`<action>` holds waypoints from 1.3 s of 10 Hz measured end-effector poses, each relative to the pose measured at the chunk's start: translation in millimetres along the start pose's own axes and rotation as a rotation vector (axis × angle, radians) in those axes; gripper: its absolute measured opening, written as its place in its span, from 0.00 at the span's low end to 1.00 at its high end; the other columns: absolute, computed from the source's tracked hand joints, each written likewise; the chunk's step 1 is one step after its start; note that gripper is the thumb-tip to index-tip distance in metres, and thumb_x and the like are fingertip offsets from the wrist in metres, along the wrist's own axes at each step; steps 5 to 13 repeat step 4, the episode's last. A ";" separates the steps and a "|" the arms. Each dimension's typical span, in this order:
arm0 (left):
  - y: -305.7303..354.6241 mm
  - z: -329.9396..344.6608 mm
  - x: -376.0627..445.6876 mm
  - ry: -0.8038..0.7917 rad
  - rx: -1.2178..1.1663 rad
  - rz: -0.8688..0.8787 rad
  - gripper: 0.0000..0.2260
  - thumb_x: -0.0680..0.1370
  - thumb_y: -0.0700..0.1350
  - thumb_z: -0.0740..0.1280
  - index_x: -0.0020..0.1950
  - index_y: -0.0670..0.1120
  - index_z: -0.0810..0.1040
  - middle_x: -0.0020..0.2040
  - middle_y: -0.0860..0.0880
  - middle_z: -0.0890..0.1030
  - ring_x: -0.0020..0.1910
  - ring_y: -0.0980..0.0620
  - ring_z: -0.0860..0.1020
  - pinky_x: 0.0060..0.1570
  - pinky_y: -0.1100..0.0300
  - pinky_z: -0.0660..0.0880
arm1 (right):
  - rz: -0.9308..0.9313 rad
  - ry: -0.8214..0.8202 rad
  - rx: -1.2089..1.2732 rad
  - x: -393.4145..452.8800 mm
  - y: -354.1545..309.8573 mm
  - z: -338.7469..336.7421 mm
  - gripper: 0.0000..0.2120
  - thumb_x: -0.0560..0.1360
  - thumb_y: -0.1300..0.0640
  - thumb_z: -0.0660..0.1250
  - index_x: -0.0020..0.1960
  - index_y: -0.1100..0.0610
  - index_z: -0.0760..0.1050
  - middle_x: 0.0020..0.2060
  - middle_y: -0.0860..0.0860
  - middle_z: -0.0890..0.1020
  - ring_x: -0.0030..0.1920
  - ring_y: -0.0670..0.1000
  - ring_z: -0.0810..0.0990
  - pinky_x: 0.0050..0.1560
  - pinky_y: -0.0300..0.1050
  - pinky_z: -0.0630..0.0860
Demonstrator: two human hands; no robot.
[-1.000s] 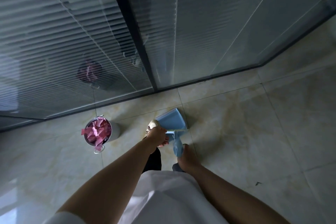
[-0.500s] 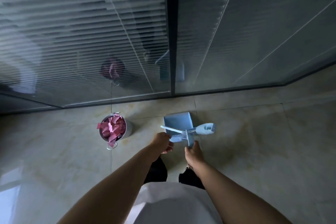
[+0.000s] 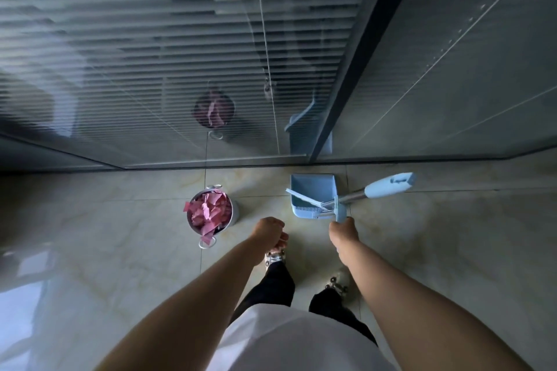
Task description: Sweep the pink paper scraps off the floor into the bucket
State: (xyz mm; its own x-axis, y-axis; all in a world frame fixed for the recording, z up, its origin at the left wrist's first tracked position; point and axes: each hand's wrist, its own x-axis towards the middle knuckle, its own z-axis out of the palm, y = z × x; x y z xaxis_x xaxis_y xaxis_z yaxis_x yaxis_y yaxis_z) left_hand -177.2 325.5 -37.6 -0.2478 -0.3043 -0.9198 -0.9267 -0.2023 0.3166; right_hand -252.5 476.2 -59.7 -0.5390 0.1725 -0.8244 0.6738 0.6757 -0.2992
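The pink paper scraps (image 3: 211, 214) are sitting in the bucket (image 3: 235, 214) on the left. The right hand (image 3: 343, 230) is gripping the blue dustpan (image 3: 313, 190) handle – best setting it down gently. The left hand (image 3: 269, 232) is curled, holding nothing.

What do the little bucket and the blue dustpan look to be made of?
The bucket looks like thin polished metal, perhaps steel: silvery, shiny wall and rim with a small loop handle. The dustpan seems to be moulded plastic with a matte finish: even pale blue colour, soft rounded edges, no glint. The scraps heaped in the bucket look like pink paper, creased and torn.
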 end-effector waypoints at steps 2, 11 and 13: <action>8.4 -12.1 -1.8 -0.065 -0.007 -0.003 0.10 0.81 0.36 0.55 0.43 0.45 0.72 0.32 0.45 0.77 0.16 0.55 0.73 0.20 0.70 0.65 | 0.068 0.048 -0.040 -7.9 4.3 -3.3 0.19 0.76 0.61 0.58 0.66 0.65 0.64 0.60 0.62 0.75 0.54 0.61 0.76 0.53 0.50 0.73; 19.6 -18.5 -23.2 -0.083 -0.057 0.072 0.08 0.82 0.38 0.56 0.53 0.42 0.74 0.34 0.44 0.78 0.25 0.51 0.76 0.27 0.63 0.67 | 0.014 0.078 -0.048 -35.1 11.2 -18.8 0.23 0.73 0.59 0.63 0.66 0.63 0.65 0.62 0.62 0.75 0.59 0.61 0.76 0.55 0.50 0.75; 19.6 -18.5 -23.2 -0.083 -0.057 0.072 0.08 0.82 0.38 0.56 0.53 0.42 0.74 0.34 0.44 0.78 0.25 0.51 0.76 0.27 0.63 0.67 | 0.014 0.078 -0.048 -35.1 11.2 -18.8 0.23 0.73 0.59 0.63 0.66 0.63 0.65 0.62 0.62 0.75 0.59 0.61 0.76 0.55 0.50 0.75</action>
